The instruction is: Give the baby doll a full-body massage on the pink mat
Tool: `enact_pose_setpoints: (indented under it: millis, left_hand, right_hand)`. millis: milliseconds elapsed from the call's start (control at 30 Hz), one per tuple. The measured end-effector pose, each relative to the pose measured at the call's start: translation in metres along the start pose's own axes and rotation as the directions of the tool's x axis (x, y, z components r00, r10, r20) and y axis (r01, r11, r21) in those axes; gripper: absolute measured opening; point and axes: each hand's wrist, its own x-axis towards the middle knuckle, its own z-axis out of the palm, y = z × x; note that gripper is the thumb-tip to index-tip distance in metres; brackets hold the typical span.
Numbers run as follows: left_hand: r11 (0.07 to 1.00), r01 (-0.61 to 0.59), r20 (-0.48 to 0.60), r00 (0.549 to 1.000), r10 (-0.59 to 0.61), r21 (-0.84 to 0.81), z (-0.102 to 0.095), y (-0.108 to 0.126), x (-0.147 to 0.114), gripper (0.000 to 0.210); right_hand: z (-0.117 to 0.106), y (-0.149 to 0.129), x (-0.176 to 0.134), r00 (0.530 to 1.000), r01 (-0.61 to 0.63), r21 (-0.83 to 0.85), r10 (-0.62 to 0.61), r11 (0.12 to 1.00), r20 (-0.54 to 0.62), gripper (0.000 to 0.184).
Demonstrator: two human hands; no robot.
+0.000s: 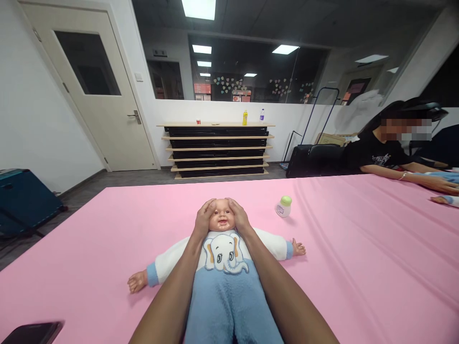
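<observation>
A baby doll (225, 284) lies on its back on a pink-covered table (89, 248), arms spread wide. It wears a fuzzy white and blue outfit with an elephant on the chest. My left hand (204, 219) cups one side of the doll's head, and my right hand (239, 216) cups the other. Both sets of fingers curve over the top of the head, with the fingertips near the forehead. Between my palms the doll's face (223, 221) shows. To the right of the head stands a small clear bottle with a green cap (283, 207).
A dark phone (34, 333) lies at the table's near left corner. At the far right a person (382, 155) sits by the table, hands near another doll, partly visible. Behind the table are stacked boards (218, 149) with bottles on top, and a hand cart (311, 119).
</observation>
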Motion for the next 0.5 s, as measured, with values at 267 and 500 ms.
enact_pose_setpoints:
  millis: [267, 500]
  left_hand:
    - [0.999, 0.031, 0.011, 0.999, -0.032, 0.021, -0.0007, -0.0004, 0.0013, 0.052]
    - [0.997, -0.037, -0.031, 0.999, 0.039, 0.065, -0.0004, -0.0028, 0.0039, 0.040]
  right_hand:
    - [0.0009, -0.0001, 0.0026, 1.000, -0.014, -0.009, 0.014, 1.000, 0.007, 0.048]
    - [0.0015, 0.0033, -0.0013, 0.990, 0.050, -0.088, -0.061, 0.995, -0.127, 0.046]
